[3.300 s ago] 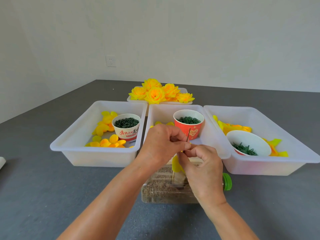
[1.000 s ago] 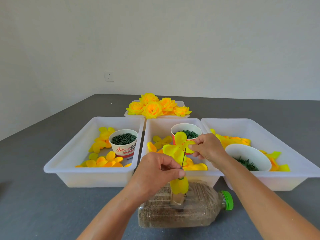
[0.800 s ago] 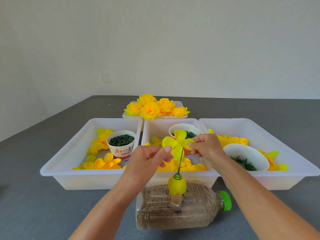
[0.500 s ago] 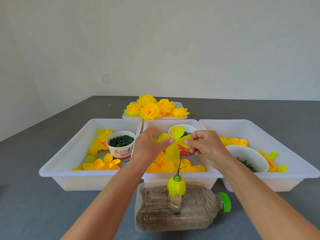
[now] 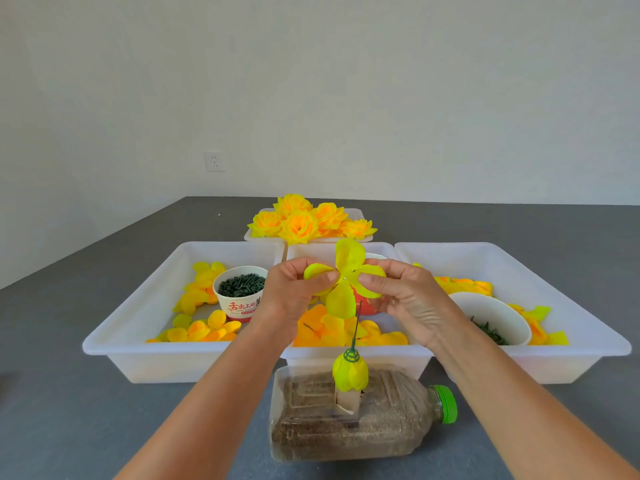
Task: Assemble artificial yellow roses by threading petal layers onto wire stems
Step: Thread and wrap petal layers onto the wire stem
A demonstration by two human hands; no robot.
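A yellow four-lobed petal layer is held flat in the air above the middle tray. My left hand pinches its left lobe and my right hand pinches its right lobe. Below it a thin green wire stem stands upright. The stem rises from a yellow-green bud with a green calyx disc, fixed on a holder atop a lying plastic bottle. The wire's tip sits just under the petal layer's lower lobe.
Three white trays stand side by side: left tray, middle tray, right tray, holding loose yellow petals. A paper cup and a white bowl hold green parts. Finished roses lie behind.
My left hand let go of the wire stem and rose to take the petal layer's left side. Both hands now hold the layer spread above the wire tip.
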